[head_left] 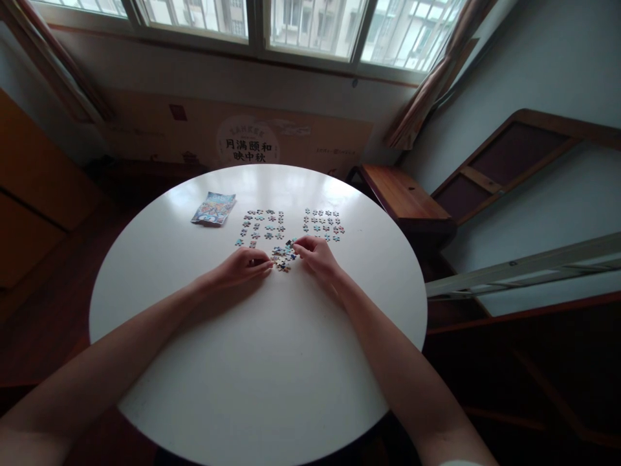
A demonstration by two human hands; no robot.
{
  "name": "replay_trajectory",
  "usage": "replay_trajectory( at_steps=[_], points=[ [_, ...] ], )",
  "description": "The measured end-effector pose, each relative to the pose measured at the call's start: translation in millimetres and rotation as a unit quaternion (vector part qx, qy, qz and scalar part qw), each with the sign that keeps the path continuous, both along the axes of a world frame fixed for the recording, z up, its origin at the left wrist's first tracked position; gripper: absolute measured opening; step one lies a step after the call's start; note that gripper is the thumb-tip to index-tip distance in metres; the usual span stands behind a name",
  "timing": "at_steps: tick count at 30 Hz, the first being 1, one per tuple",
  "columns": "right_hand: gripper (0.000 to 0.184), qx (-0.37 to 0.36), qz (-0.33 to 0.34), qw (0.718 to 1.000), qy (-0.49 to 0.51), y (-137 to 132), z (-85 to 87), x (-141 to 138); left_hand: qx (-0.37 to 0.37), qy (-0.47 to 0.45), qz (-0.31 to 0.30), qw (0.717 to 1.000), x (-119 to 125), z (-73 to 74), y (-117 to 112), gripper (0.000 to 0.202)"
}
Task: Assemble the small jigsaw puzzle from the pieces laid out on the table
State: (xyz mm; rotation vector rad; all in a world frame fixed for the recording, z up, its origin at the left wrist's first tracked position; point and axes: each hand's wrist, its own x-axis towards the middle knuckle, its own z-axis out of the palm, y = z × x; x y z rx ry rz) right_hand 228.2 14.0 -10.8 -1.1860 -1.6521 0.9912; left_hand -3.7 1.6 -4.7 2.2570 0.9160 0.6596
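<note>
A small pile of loose jigsaw pieces (282, 257) lies on the white round table (262, 362) between my two hands. My right hand (314, 254) is closed in a pinch on a dark puzzle piece (290, 243) at the pile's upper edge. At the pile's left side, my left hand (242, 265) has its thumb and fingertips brought together. Whatever may be between them is too small to make out. Beyond the hands, separate pieces are laid out in rows: a left group (268, 235) and a right group (317, 221).
A colourful printed packet (214, 209) lies on the table at the far left. Behind the table stands a printed board (301, 133) under the windows. A wooden chair or bench (405, 192) is close to the table's right edge.
</note>
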Motion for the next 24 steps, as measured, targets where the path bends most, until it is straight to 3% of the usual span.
replay_trajectory(
  at_steps=[24],
  points=[
    [0.018,-0.01,-0.002,1.0,-0.013,-1.0,3.2,0.1,0.017,-0.015,-0.001,1.0,0.3,-3.2,1.8,0.034]
  ],
)
